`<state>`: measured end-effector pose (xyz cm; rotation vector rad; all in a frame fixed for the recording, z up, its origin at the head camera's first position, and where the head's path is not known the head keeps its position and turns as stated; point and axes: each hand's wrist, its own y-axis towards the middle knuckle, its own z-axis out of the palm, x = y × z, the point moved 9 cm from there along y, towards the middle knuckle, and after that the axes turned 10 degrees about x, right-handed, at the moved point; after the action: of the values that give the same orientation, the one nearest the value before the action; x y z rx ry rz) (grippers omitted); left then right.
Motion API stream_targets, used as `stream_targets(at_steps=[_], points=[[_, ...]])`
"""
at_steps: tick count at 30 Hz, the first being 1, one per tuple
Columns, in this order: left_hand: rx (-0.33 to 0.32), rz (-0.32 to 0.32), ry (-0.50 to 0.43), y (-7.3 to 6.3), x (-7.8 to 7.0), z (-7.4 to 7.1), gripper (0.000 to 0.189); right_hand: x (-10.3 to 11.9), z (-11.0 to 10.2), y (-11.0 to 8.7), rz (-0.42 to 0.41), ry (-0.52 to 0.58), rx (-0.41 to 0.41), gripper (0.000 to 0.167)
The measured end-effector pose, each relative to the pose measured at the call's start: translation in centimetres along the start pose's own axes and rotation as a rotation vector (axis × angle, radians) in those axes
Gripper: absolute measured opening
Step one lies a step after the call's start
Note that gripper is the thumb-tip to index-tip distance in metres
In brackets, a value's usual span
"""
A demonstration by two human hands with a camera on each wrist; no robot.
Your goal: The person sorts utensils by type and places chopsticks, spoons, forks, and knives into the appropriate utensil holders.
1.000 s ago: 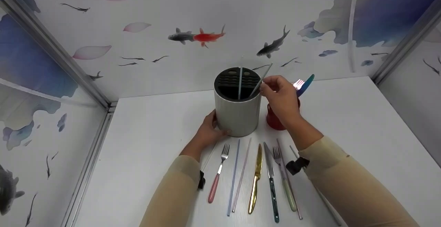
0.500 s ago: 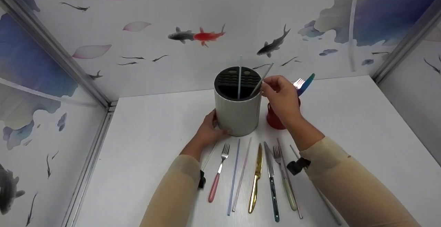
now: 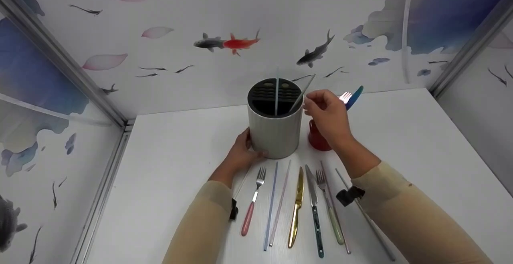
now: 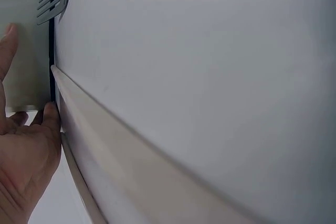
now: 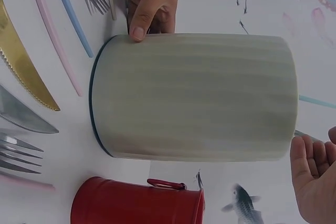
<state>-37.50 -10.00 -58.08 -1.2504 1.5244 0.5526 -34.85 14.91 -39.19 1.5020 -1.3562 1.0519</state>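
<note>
A pale grey utensil holder (image 3: pixel 275 136) with a black slotted lid (image 3: pixel 266 91) stands upright. My left hand (image 3: pixel 242 152) steadies its lower left side, thumb around the front and the other fingers reaching behind. A light-blue straw (image 3: pixel 277 95) stands upright in the lid's front opening. Beside it a grey straw (image 3: pixel 305 87) leans right against the rim. My right hand (image 3: pixel 328 113) hovers by that rim, bent fingers close beside the leaning straw with a slim gap. In the right wrist view, the right fingers (image 5: pixel 310 158) show near the holder's top end.
A red cup (image 3: pixel 319 138) with a fork and blue knife (image 3: pixel 355 97) stands behind my right hand. In front lie a red-handled fork (image 3: pixel 253 202), blue and pink straws, a gold knife (image 3: pixel 297 210), a dark-handled knife (image 3: pixel 314 212), a green-handled fork (image 3: pixel 330 208) and more straws.
My right fingers have eased slightly away from the leaning grey straw, which stays in the holder. The left hand keeps its place.
</note>
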Motion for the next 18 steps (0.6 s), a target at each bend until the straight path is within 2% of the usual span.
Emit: stream_targets(at_steps=[18], points=[[-0.007,-0.015,0.006,-0.2,-0.1,0.0,0.112,-0.4,-2.0,-3.2,-0.025,0.016,0.038,0.030]])
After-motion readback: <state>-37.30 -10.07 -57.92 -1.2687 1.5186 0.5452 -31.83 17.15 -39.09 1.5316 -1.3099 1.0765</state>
